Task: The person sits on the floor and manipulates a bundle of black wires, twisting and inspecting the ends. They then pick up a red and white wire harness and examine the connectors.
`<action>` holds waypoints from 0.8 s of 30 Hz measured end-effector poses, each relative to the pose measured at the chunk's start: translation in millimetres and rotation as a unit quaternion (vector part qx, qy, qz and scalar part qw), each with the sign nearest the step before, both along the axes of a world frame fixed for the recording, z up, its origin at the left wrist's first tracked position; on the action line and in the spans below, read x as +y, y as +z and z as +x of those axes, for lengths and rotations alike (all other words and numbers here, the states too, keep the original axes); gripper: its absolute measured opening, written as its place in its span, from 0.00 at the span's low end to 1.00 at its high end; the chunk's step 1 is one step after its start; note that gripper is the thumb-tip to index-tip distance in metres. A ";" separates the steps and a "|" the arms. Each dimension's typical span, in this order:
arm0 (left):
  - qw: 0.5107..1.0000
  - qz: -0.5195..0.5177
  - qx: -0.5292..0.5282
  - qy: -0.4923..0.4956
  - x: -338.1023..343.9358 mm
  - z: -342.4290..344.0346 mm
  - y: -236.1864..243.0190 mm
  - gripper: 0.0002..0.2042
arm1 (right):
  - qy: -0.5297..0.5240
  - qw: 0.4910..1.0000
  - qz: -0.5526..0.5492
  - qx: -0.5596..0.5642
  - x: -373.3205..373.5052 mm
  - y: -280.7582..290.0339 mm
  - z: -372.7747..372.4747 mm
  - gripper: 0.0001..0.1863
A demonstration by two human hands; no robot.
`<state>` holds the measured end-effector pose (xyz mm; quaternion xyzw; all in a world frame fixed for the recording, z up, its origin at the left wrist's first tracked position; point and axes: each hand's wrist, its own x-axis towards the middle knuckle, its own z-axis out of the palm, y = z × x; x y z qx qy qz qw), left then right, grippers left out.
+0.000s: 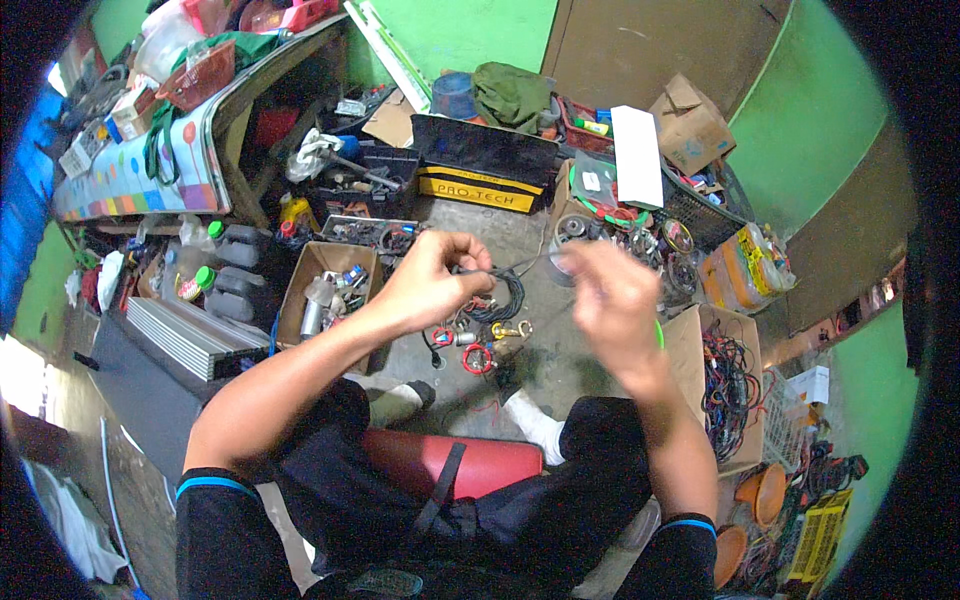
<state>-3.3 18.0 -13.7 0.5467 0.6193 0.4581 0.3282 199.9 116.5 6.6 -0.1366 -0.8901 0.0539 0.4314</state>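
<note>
My left hand (450, 280) is raised at the centre with fingers curled round a thin dark cable (525, 268). The cable runs to my right hand (610, 300), which is higher over the floor to the right, smeared by motion, its fingers bent near the strand. Below and between my hands lies a coil of black cable (502, 305) with small metal fittings, a yellow-ended piece (510, 330) and red rings (478, 357) on the concrete floor.
Cardboard boxes hold metal parts (325, 300) and tangled wires (730, 390). Jerrycans (240, 280) and a ribbed metal panel (190, 335) stand left. A black-yellow toolbox (485, 150) and cluttered bins (690, 215) sit ahead. My legs straddle a red padded seat (450, 460).
</note>
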 end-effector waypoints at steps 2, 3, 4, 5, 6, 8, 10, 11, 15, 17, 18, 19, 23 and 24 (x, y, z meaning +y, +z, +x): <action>1.000 -0.007 -0.019 0.009 2.8 -8.8 -5.0 0.04 | -0.077 0.989 -0.060 0.112 2.4 15.6 6.3 0.04; 0.999 -0.012 -0.038 0.000 3.7 -9.6 -4.5 0.04 | -0.084 0.984 -0.099 0.119 3.0 16.1 10.8 0.03; 0.998 0.013 -0.055 -0.013 4.3 -8.1 -5.7 0.04 | -0.098 0.987 -0.102 0.073 3.9 14.0 11.4 0.04; 0.997 0.034 -0.069 -0.030 5.2 -5.4 -7.4 0.05 | -0.116 0.987 -0.107 0.031 4.3 8.3 12.3 0.04; 0.994 0.056 -0.083 -0.048 5.3 -3.4 -7.9 0.05 | -0.134 0.984 -0.112 -0.011 5.2 3.9 12.5 0.05; 0.988 0.039 -0.132 -0.067 3.3 -1.0 -4.1 0.06 | -0.117 0.990 -0.068 -0.028 2.3 1.7 5.5 0.08; 0.988 0.059 -0.128 -0.061 2.8 3.5 1.3 0.06 | -0.059 0.998 -0.015 0.026 -5.5 0.0 -9.6 0.08; 0.987 0.064 -0.130 -0.066 2.2 4.5 1.3 0.07 | -0.004 0.999 -0.036 0.037 -7.4 -3.0 -12.7 0.07; 0.986 0.099 -0.112 -0.069 -2.2 5.9 2.5 0.10 | 0.088 0.948 -0.302 -0.045 -10.2 -12.9 -9.9 0.09; 0.987 0.121 -0.091 -0.055 -4.3 5.1 5.4 0.11 | 0.090 0.914 -0.395 -0.003 -8.6 -15.6 -8.2 0.10; 0.987 0.131 -0.081 -0.045 -5.3 4.7 7.1 0.11 | 0.093 0.893 -0.440 0.017 -8.0 -16.0 -8.1 0.11; 0.987 0.141 -0.070 -0.035 -6.5 4.3 8.7 0.11 | 0.096 0.885 -0.455 0.028 -7.3 -15.8 -8.3 0.11; 0.988 0.149 0.021 -0.048 -6.4 10.7 6.1 0.09 | 0.106 0.912 -0.391 0.058 -8.1 -22.8 -11.2 0.09; 0.990 0.130 0.011 -0.061 -7.3 14.2 3.7 0.10 | 0.113 0.924 -0.359 0.061 -8.0 -23.2 -14.0 0.09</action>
